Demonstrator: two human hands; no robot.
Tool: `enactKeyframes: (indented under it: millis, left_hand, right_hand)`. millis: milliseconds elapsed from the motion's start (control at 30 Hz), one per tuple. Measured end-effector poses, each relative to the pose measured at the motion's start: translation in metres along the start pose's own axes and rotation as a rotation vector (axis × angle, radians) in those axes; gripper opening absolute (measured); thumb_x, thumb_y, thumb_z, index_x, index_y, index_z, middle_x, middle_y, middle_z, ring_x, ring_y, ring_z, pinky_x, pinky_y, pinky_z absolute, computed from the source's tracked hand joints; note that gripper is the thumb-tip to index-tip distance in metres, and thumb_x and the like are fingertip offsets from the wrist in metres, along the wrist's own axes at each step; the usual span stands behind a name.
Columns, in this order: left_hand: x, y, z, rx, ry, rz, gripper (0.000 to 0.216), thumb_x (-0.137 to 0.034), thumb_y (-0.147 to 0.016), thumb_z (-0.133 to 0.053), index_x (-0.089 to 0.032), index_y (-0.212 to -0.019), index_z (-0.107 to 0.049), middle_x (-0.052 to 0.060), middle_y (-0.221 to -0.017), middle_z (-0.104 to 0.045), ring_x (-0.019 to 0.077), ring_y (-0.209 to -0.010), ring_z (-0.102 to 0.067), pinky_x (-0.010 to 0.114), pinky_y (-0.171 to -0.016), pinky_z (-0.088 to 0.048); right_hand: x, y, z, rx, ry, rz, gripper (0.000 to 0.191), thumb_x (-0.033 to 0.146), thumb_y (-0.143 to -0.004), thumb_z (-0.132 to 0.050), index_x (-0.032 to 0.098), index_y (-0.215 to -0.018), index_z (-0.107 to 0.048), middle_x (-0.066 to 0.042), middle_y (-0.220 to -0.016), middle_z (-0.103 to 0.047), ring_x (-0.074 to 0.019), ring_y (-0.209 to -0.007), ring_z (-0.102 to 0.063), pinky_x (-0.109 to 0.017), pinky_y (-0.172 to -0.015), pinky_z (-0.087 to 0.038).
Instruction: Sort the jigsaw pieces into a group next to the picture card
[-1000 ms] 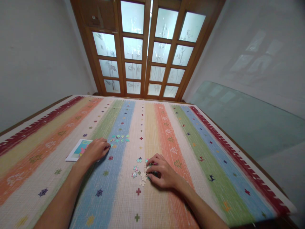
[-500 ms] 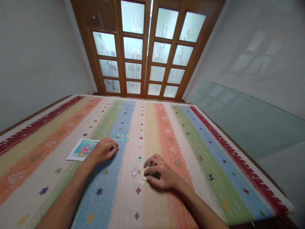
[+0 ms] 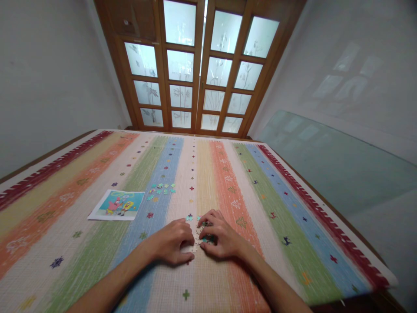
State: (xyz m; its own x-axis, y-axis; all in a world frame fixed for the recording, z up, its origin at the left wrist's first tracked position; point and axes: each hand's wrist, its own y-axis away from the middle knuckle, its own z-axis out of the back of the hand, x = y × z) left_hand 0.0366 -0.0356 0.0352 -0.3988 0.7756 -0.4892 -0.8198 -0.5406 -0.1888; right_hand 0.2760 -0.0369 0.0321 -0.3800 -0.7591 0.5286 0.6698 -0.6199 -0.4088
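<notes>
Jigsaw puzzle pieces [image 3: 197,243] lie in a small pile on the striped tablecloth, partly hidden between my two hands. My right hand [image 3: 221,237] curls around the pile's right side, fingers and thumb bent over several pieces. From the left, my left hand [image 3: 172,243] reaches the pile's edge, its fingers bent and its thumb apart from them; I see no piece in it. Just beyond its fingertips is a loose blue-green piece [image 3: 189,218]. Farther off, on the blue stripe, sits a group of teal puzzle pieces [image 3: 159,191].
A cartoon picture sheet [image 3: 119,205] lies flat left of the teal pieces. The striped tablecloth [image 3: 260,261] covers the table. Behind it stand wooden doors with glass panes [image 3: 180,65], and a pale green glass-like panel [image 3: 325,161] leans at the right wall.
My left hand has come from beside the teal pieces back and right to the pile, uncovering the picture sheet. An added teal piece shows near the group. My right hand stays about the pile.
</notes>
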Motion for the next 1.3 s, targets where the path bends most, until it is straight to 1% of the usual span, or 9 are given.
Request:
enactKeyframes:
  millis: [233, 333, 433, 533, 667, 733, 800, 967, 1300]
  left_hand:
    - [0.002, -0.002, 0.002, 0.013, 0.02, -0.009, 0.015, -0.017, -0.077, -0.065, -0.02, -0.063, -0.059, -0.001, -0.061, -0.06, 0.0149, -0.061, -0.053, 0.032, -0.076, -0.044]
    - [0.004, -0.002, 0.002, 0.001, 0.007, 0.011, 0.019, -0.015, -0.082, -0.058, -0.019, -0.063, -0.059, 0.0, -0.063, -0.061, 0.0148, -0.061, -0.053, 0.031, -0.074, -0.043]
    - [0.009, -0.002, 0.006, -0.019, -0.017, 0.05, 0.018, -0.017, -0.083, -0.059, -0.019, -0.065, -0.06, 0.0, -0.062, -0.061, 0.0149, -0.061, -0.053, 0.031, -0.073, -0.042]
    - [0.02, 0.002, 0.018, -0.075, -0.058, 0.139, 0.017, -0.021, -0.088, -0.059, -0.02, -0.072, -0.065, 0.001, -0.066, -0.063, 0.0161, -0.064, -0.055, 0.031, -0.074, -0.043]
    - [0.051, 0.015, 0.046, -0.215, -0.163, 0.35, 0.024, -0.03, -0.098, -0.051, -0.02, -0.086, -0.07, 0.005, -0.076, -0.067, 0.0206, -0.072, -0.057, 0.036, -0.079, -0.043]
    - [0.067, 0.024, 0.058, -0.271, -0.216, 0.453, 0.028, -0.031, -0.098, -0.048, -0.02, -0.085, -0.069, 0.006, -0.077, -0.067, 0.0225, -0.074, -0.058, 0.037, -0.078, -0.043]
    - [0.081, 0.033, 0.067, -0.286, -0.252, 0.524, 0.029, -0.034, -0.097, -0.049, -0.02, -0.083, -0.069, 0.007, -0.076, -0.067, 0.0242, -0.075, -0.06, 0.036, -0.076, -0.043]
    - [0.096, 0.045, 0.069, -0.277, -0.325, 0.618, 0.027, -0.035, -0.095, -0.051, -0.02, -0.083, -0.072, 0.009, -0.079, -0.07, 0.0272, -0.079, -0.063, 0.038, -0.078, -0.045]
    - [0.101, 0.049, 0.071, -0.349, -0.437, 0.728, 0.028, -0.038, -0.09, -0.054, -0.019, -0.092, -0.075, 0.009, -0.08, -0.07, 0.0301, -0.085, -0.065, 0.039, -0.083, -0.047]
  right_hand:
    - [-0.001, 0.0, -0.001, -0.004, -0.002, 0.017, 0.014, 0.017, -0.072, -0.076, 0.021, -0.085, -0.07, -0.007, -0.109, -0.068, -0.0248, -0.102, -0.056, -0.044, -0.092, -0.044]
    - [-0.001, -0.001, 0.0, 0.015, 0.014, 0.006, 0.014, 0.017, -0.072, -0.076, 0.021, -0.085, -0.07, -0.007, -0.11, -0.068, -0.0243, -0.102, -0.056, -0.044, -0.092, -0.044]
    - [-0.001, -0.001, 0.0, 0.02, 0.006, 0.005, 0.015, 0.018, -0.072, -0.076, 0.021, -0.085, -0.07, -0.007, -0.11, -0.068, -0.0248, -0.103, -0.056, -0.044, -0.091, -0.044]
    - [-0.002, 0.0, -0.001, 0.019, -0.015, 0.012, 0.015, 0.019, -0.072, -0.076, 0.021, -0.086, -0.07, -0.007, -0.11, -0.068, -0.0255, -0.102, -0.056, -0.045, -0.091, -0.044]
    - [-0.003, 0.0, -0.002, 0.006, -0.035, 0.028, 0.015, 0.018, -0.071, -0.076, 0.02, -0.085, -0.071, -0.007, -0.108, -0.069, -0.025, -0.101, -0.057, -0.045, -0.091, -0.044]
    - [-0.002, 0.001, -0.003, 0.005, -0.035, 0.031, 0.013, 0.018, -0.072, -0.075, 0.02, -0.084, -0.071, -0.007, -0.108, -0.069, -0.025, -0.101, -0.057, -0.045, -0.09, -0.044]
    - [-0.002, 0.001, -0.003, 0.008, -0.035, 0.028, 0.011, 0.018, -0.073, -0.073, 0.021, -0.084, -0.071, -0.007, -0.108, -0.068, -0.0253, -0.101, -0.056, -0.045, -0.09, -0.044]
    - [-0.001, 0.0, -0.003, 0.001, -0.035, 0.024, 0.01, 0.019, -0.073, -0.074, 0.021, -0.083, -0.071, -0.007, -0.108, -0.069, -0.0254, -0.1, -0.057, -0.045, -0.089, -0.044]
    - [0.0, -0.001, -0.003, -0.012, -0.013, 0.035, 0.021, 0.019, -0.075, -0.077, 0.021, -0.096, -0.071, -0.006, -0.106, -0.069, -0.0241, -0.1, -0.057, -0.042, -0.089, -0.044]
